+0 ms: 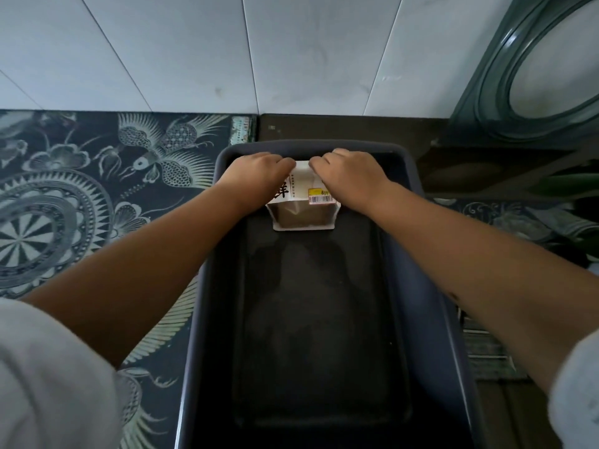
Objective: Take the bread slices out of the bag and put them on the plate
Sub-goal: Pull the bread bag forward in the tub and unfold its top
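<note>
A white bread bag with a barcode sticker and a clear window stands at the far end of a dark rectangular plate. Brown bread shows through the window at the bag's lower part. My left hand pinches the bag's top edge from the left. My right hand pinches the same top edge from the right. The two sets of fingertips almost meet over the bag's top. The bag's mouth is hidden under my fingers.
The plate lies on a table with a dark patterned cloth. A white tiled wall rises behind. A grey-green frame with a round opening leans at the back right. Green leaves show at the right edge.
</note>
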### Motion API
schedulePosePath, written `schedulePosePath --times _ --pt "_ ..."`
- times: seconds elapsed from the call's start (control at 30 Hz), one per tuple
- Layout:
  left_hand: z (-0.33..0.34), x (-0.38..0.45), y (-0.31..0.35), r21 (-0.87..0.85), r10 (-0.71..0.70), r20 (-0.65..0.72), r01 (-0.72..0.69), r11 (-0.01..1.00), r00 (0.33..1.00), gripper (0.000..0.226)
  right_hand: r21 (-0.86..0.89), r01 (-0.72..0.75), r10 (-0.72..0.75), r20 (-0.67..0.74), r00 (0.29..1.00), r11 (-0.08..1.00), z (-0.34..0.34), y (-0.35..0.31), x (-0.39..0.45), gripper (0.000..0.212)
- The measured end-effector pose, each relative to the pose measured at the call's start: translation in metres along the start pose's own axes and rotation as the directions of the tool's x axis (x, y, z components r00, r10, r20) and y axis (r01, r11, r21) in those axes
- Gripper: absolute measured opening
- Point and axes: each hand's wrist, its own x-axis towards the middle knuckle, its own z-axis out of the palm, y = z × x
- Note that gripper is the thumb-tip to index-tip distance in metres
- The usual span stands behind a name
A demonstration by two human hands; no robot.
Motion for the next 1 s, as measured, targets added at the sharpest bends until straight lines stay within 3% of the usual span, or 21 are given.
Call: schedulePosePath --times 0.33,0.67,0.9,1.0 --pt "-0.022 -0.061 0.049 -0.041 0.036 -0.046 -0.037 0.998 0.998 0.038 0.124 0.021 -0.005 -0.125 0.992 0.992 -0.02 -0.04 -0.057 0.024" --pt "-0.021 -0.21 0.144 -0.226 0.099 0.003 -0.095 0.97 0.995 0.044 0.346 -0.053 0.053 0.008 0.999 0.937 -0.057 -0.156 -0.197 0.022" --pt "-0.003 -0.28 0.191 -0.243 0.089 0.047 -0.075 0.967 0.995 0.062 0.311 -0.051 0.031 0.068 0.997 0.949 -0.075 -0.206 -0.258 0.026" --pt "-0.003 -0.284 0.198 -0.234 0.05 0.039 -0.039 0.972 0.998 0.058 0.304 -0.078 0.056 0.08 0.995 0.949 -0.08 -0.211 -0.262 0.03"
